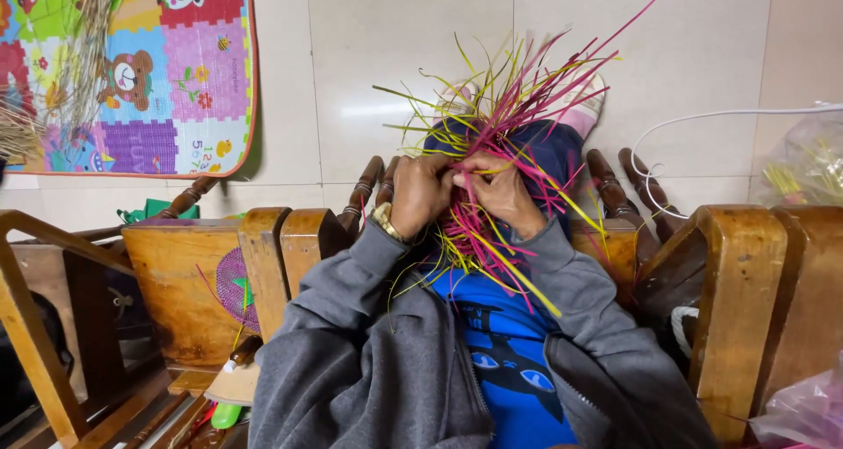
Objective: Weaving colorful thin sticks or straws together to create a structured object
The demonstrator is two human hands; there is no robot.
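head view, looking down at a bundle of pink and yellow-green strips (500,142) fanned out over the lap, above a blue shirt (500,361) and between grey jacket sleeves (351,326). left hand (420,193) curled against the near-left side of the bundle, fingers closed on the strips where they cross, a gold watch (384,222) at the wrist just below. right hand (505,193) pressed to the near-right side of the bundle, thumb and fingertips pinching a few strands at the woven knot. judged as mid-weave: working the crossing at the heart of the bundle, loose ends spraying up and away. next move likely calls for holding the crossing tight with one hand while drawing a single strip through with the other, without letting neighbouring strands slip. around the bundle: carved wooden chairs (263,247) to left and right of it, a woven pink-and-green disc (235,289) resting low left of it, pale floor tiles (386,54) beyond it, a colourful play mat (149,71) far upper left of it, a white cable (702,120) curving upper right of it, clear plastic bags (803,164) with more strips at the far right.
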